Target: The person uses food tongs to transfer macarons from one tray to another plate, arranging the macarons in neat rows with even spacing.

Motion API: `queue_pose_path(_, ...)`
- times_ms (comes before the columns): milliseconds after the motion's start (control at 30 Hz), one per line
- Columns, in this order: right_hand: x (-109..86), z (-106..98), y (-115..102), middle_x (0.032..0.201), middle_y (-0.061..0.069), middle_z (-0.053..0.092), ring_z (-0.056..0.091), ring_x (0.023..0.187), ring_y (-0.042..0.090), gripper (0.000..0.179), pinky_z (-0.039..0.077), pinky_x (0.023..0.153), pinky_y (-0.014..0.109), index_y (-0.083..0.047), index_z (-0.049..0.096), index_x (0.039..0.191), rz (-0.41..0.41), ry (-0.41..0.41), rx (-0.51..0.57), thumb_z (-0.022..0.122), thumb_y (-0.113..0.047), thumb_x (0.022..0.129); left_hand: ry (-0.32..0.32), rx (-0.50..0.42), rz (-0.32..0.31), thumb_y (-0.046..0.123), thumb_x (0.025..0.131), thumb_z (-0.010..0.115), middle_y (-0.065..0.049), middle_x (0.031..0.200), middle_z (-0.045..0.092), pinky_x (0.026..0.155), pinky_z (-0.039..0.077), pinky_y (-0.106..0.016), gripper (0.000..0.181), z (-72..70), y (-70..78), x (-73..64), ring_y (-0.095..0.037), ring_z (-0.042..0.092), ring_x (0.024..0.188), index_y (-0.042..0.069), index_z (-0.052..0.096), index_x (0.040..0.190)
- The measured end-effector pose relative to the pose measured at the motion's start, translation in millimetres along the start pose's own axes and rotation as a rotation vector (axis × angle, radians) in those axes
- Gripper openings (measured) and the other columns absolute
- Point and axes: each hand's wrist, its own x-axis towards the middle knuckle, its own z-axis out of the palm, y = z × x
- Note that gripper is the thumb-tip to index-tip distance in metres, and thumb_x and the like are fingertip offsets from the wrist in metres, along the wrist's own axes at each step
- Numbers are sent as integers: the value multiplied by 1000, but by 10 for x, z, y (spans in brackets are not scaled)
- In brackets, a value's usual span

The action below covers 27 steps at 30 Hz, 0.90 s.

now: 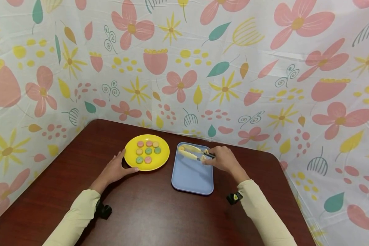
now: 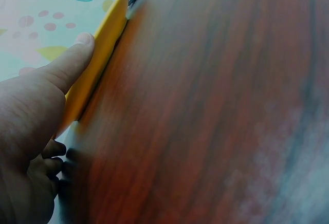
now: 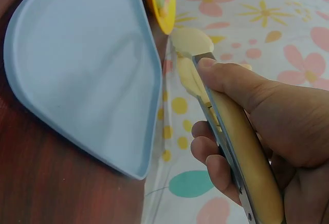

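My left hand (image 1: 115,168) holds the yellow plate (image 1: 160,163) at its left and front rim, thumb along the near edge. Several pink, green and yellow macarons (image 1: 148,151) lie on that plate. In my right hand (image 1: 223,159) I grip tongs (image 3: 241,147) with cream tips and handles, the thumb pressing one arm from above and the fingers curled round the other. The tongs reach left over the far end of a blue tray (image 1: 192,177). A small yellow macaron (image 1: 181,148) shows at their tips in the head view; the tong heads hide it in the right wrist view.
Plate and tray stand side by side on a dark brown wooden table (image 1: 135,212), the tray to the right. A white cloth (image 1: 178,112) printed with flowers hangs right behind the table's far edge and along its sides.
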Motion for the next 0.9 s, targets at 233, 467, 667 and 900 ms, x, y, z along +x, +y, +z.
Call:
queue_pose_path(233, 1, -62, -96, 117, 16, 74, 63, 72, 13, 63, 47, 64, 31, -5, 71, 130, -32, -11, 8, 85, -44, 83, 0, -1, 2, 64, 81, 78, -27, 167, 17, 120, 15, -69, 127, 0, -3, 1, -52, 10, 153, 5, 4, 165)
queue_pose_path(467, 14, -76, -201, 117, 15, 75, 66, 74, 12, 62, 53, 66, 33, -3, 72, 128, -39, -13, 11, 85, -43, 82, -1, 5, 0, 65, 80, 78, -27, 167, 16, 119, 16, -69, 127, 1, -7, 4, -52, 10, 152, 3, 4, 164)
queue_pose_path(667, 69, -43, -278, 103, 15, 77, 49, 58, 10, 63, 41, 57, 28, -5, 71, 129, -61, -19, 5, 86, -43, 82, 4, 5, 3, 64, 81, 78, -27, 167, 17, 119, 16, -70, 127, 8, -13, 6, -52, 11, 152, 5, 4, 165)
queue_pose_path(900, 125, 10, -389, 78, 0, 73, 40, 50, 10, 55, 34, 50, 26, -8, 76, 123, -112, -23, 25, 87, -42, 81, 4, 7, 2, 64, 80, 78, -26, 167, 17, 120, 15, -68, 127, 10, -22, 17, -51, 11, 153, 6, 4, 165)
